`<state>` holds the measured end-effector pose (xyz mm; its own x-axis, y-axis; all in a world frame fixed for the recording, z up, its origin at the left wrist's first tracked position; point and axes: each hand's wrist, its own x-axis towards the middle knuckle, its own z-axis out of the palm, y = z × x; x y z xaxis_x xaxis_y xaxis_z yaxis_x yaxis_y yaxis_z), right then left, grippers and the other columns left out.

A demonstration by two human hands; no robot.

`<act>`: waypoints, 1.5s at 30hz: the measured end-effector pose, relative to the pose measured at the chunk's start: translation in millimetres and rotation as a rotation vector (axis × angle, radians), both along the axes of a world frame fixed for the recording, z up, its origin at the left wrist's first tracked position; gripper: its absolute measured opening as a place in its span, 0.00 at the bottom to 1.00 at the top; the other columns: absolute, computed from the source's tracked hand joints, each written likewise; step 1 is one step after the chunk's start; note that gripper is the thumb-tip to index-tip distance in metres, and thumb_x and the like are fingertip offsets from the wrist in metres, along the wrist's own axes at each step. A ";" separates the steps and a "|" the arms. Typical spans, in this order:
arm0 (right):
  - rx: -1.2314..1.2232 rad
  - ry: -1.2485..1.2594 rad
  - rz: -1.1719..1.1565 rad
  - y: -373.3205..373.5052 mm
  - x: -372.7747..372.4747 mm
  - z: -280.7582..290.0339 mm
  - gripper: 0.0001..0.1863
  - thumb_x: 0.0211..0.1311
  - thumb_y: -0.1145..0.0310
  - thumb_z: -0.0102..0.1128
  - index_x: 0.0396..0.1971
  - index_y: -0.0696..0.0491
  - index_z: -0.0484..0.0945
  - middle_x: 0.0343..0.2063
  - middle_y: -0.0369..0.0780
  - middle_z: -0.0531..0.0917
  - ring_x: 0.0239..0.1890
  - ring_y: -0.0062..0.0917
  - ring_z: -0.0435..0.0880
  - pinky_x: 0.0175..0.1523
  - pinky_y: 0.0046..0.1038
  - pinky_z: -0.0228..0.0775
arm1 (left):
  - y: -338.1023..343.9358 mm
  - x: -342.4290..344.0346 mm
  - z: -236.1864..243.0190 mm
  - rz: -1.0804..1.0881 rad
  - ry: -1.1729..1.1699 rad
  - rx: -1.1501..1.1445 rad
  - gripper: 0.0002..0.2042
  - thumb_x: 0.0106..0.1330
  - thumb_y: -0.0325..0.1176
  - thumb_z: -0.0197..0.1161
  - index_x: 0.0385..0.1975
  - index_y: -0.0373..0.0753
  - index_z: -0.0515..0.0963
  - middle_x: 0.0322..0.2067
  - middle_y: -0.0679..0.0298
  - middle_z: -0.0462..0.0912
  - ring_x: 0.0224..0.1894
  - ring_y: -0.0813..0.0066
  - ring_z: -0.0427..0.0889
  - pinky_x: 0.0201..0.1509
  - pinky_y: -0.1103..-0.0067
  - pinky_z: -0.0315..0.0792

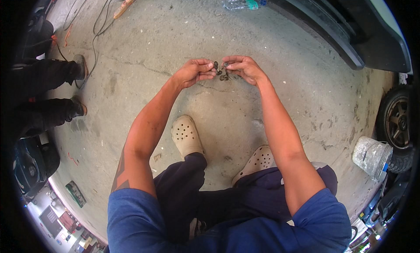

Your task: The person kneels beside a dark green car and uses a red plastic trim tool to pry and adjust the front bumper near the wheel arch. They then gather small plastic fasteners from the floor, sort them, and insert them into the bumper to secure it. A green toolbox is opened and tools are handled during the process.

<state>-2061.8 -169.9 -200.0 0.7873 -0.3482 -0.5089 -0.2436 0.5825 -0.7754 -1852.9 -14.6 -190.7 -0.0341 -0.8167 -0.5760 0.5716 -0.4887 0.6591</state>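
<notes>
My left hand (195, 72) is closed, its thumb and fingers pinching a small dark bolt-like piece (216, 65). Facing it a short way off, my right hand (246, 69) has its thumb and fingertips on another small dark round-headed piece (225, 65). Between the hands, and a little lower in the picture, is a cluster of similar dark pieces (224, 77). They look like bolts or fasteners, but are too small to tell exactly, and whether they lie on the ground or hang from my fingers cannot be made out.
Beneath me is a concrete floor (144, 56). A plastic bottle (238, 3) lies near a vehicle's dark bumper (323, 21). Rightward are a wheel (396, 117) and a stained white bucket (369, 157). Another person's legs (48, 78) stand at left, near cables and a power strip (125, 6).
</notes>
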 end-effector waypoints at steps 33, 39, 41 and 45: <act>-0.020 -0.033 0.032 1.2 4.0 5.4 0.21 0.57 0.76 0.69 0.53 0.56 0.84 0.43 0.41 0.88 0.50 0.27 0.87 0.61 0.32 0.79 | -1.1 2.3 -1.4 0.001 0.126 -0.060 0.08 0.76 0.27 0.58 0.49 0.31 0.79 0.40 0.59 0.87 0.42 0.72 0.88 0.52 0.79 0.86; -0.024 -0.028 0.036 1.4 5.0 6.7 0.21 0.57 0.78 0.68 0.53 0.56 0.84 0.43 0.41 0.88 0.50 0.27 0.87 0.61 0.30 0.79 | -1.0 2.9 -1.6 -0.005 0.138 -0.075 0.08 0.76 0.27 0.59 0.49 0.31 0.79 0.40 0.59 0.87 0.42 0.72 0.89 0.51 0.79 0.86; -0.027 -0.018 0.035 1.9 5.5 6.6 0.21 0.57 0.78 0.68 0.53 0.56 0.84 0.43 0.41 0.88 0.49 0.27 0.87 0.61 0.30 0.79 | -1.0 3.0 -0.9 -0.008 0.137 -0.077 0.08 0.76 0.27 0.59 0.48 0.31 0.79 0.40 0.59 0.87 0.42 0.72 0.89 0.51 0.79 0.86; -0.023 -0.031 0.041 2.3 5.2 7.4 0.21 0.57 0.78 0.68 0.53 0.56 0.84 0.43 0.41 0.88 0.49 0.27 0.87 0.60 0.29 0.80 | -0.8 3.4 -0.7 -0.009 0.119 -0.069 0.08 0.76 0.27 0.59 0.48 0.31 0.79 0.40 0.59 0.87 0.42 0.72 0.89 0.51 0.79 0.86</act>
